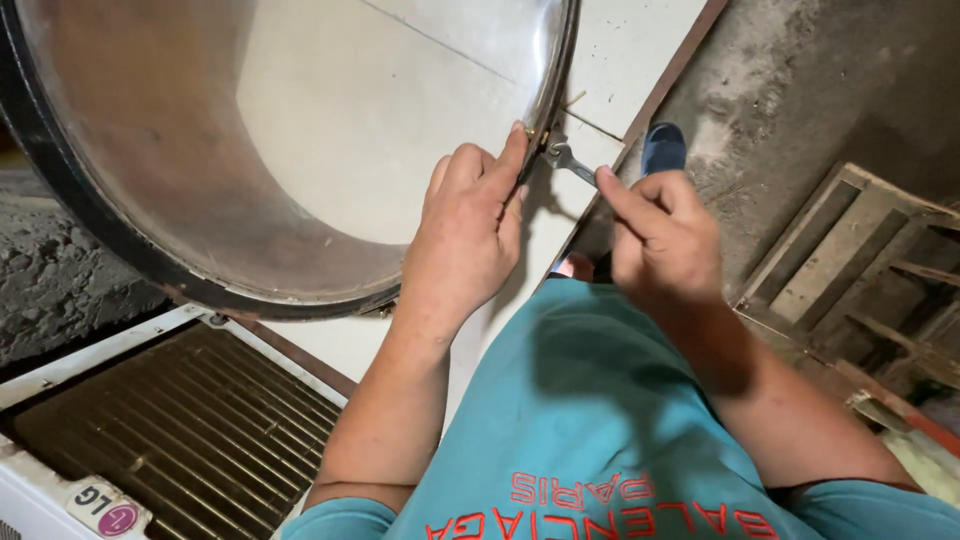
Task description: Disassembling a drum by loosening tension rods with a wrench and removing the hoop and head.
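A large round metal drum (150,170) stands open toward me, its dark rim (562,60) on the right. My left hand (465,225) presses on that rim, index finger and thumb pinching a small brass nut or bolt (535,135) at the rim's edge. My right hand (662,235) grips a small silver open-ended wrench (570,160), whose jaw sits at the same fastener just right of the rim. Through the drum's open end I see a white tiled floor (400,110).
A white appliance casing with a dark finned grille (190,430) lies at the lower left. A wooden pallet (860,260) rests on the grey concrete floor (790,90) at right. A blue shoe tip (663,147) shows beyond the wrench. My teal shirt (600,440) fills the bottom.
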